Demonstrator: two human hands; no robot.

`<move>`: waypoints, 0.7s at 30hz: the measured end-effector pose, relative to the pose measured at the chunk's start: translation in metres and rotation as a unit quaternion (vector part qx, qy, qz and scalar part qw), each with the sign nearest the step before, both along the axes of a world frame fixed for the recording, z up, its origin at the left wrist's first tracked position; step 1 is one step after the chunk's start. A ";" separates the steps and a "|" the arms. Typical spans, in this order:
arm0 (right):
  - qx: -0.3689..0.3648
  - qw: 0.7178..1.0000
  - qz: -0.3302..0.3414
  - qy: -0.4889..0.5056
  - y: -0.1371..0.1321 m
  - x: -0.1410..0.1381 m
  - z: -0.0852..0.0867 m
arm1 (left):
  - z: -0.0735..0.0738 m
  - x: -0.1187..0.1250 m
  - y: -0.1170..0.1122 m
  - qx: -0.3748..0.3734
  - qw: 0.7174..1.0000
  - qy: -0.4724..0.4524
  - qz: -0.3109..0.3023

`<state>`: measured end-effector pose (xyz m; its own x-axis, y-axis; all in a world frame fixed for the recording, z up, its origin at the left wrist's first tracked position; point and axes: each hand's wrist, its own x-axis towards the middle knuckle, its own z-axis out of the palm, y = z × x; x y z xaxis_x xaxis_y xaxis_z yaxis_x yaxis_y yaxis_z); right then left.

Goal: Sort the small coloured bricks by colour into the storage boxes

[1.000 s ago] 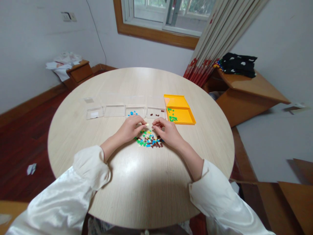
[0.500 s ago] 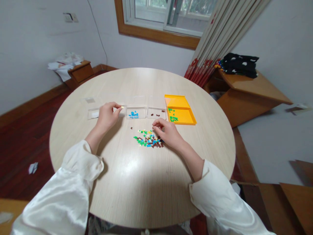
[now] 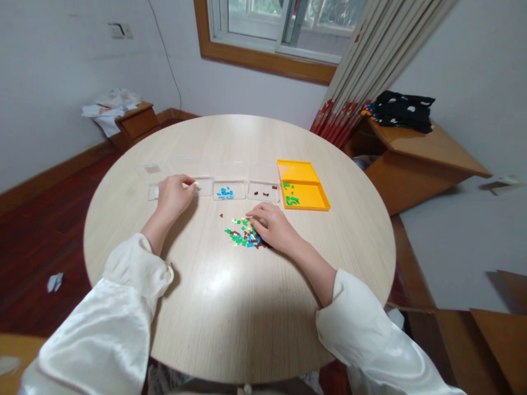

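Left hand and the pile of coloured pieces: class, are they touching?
Apart. The head view shows the left hand by the clear boxes, with bare table between it and the pile of coloured pieces.

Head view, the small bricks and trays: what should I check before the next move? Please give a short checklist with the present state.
1. The left hand pinches a pale piece: ok.
2. The pale piece is over the second clear tray, not the blue-piece tray: ok.
3. The right hand rests on the mixed pile: ok.
4. The right hand grips a piece: cannot tell, fingers hide it.
5. All loose pieces are in the pile: not ok, one brown piece lies apart.
6. The yellow tray holds only green pieces: ok.
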<state>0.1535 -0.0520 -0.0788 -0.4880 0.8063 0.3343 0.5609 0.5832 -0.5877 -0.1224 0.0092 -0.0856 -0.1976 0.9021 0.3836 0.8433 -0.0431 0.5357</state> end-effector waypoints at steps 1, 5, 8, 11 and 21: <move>0.003 1.000 -0.004 -0.012 0.000 -0.003 -0.001 | 0.000 0.000 0.000 -0.003 1.000 0.001 -0.002; 0.018 0.998 -0.021 -0.053 -0.001 -0.011 -0.006 | 0.003 0.002 -0.001 -0.028 1.000 0.012 0.004; 0.014 0.997 -0.027 -0.074 -0.002 -0.015 -0.007 | 0.007 0.006 -0.003 -0.050 0.998 0.029 0.020; 0.004 0.996 -0.031 -0.081 -0.002 -0.016 -0.005 | 0.011 0.010 -0.005 -0.043 0.998 0.033 0.023; 0.006 0.996 -0.055 -0.069 -0.002 -0.016 -0.005 | 0.028 0.043 -0.026 0.030 0.988 -0.040 -0.143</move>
<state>0.1373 -0.0538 -0.0839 -0.4395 0.8536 0.2796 0.6970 0.5204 -0.4933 -0.0790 -0.0167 -0.0581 0.0298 0.9015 0.4319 0.7471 -0.3071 0.5895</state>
